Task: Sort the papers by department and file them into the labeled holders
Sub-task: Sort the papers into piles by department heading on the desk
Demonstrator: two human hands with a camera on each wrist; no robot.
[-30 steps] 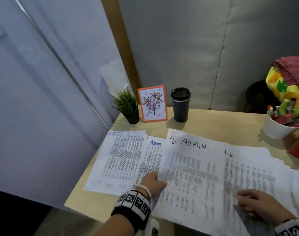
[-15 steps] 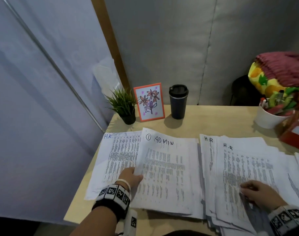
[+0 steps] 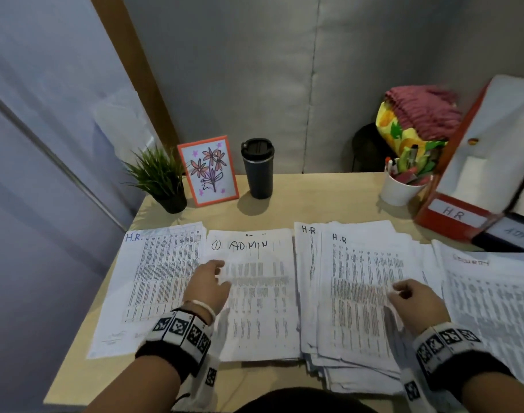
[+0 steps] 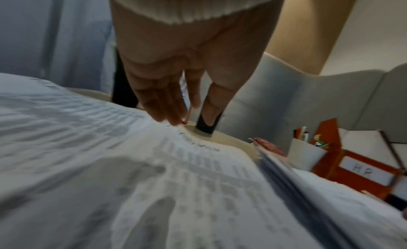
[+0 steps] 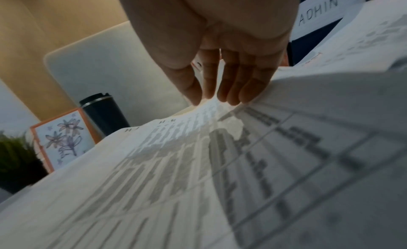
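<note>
Printed sheets cover the desk in the head view. A sheet marked H.R. (image 3: 162, 278) lies at the left, and a sheet marked ADMIN (image 3: 260, 296) lies beside it. A thick stack topped H.R (image 3: 359, 296) sits right of centre, with more sheets (image 3: 493, 296) at the far right. My left hand (image 3: 208, 281) rests with straight fingers (image 4: 174, 117) on the ADMIN sheet's left edge. My right hand (image 3: 412, 296) touches the H.R stack with straight fingers (image 5: 233, 90). A red holder labelled HR (image 3: 460, 216) and a dark holder labelled ADMIN (image 3: 514, 234) stand at the back right.
Along the back of the desk stand a small potted plant (image 3: 162, 180), a framed flower drawing (image 3: 208, 171) and a black tumbler (image 3: 257, 168). A white cup of pens (image 3: 400, 186) is next to the holders, with a colourful bag (image 3: 415, 123) behind. The desk's left edge is near the H.R. sheet.
The ADMIN sheet was carried left and laid on the Admin pile beside the H.R. sheet. My left hand let go of its edge and now lies on it. The holders came into view.
</note>
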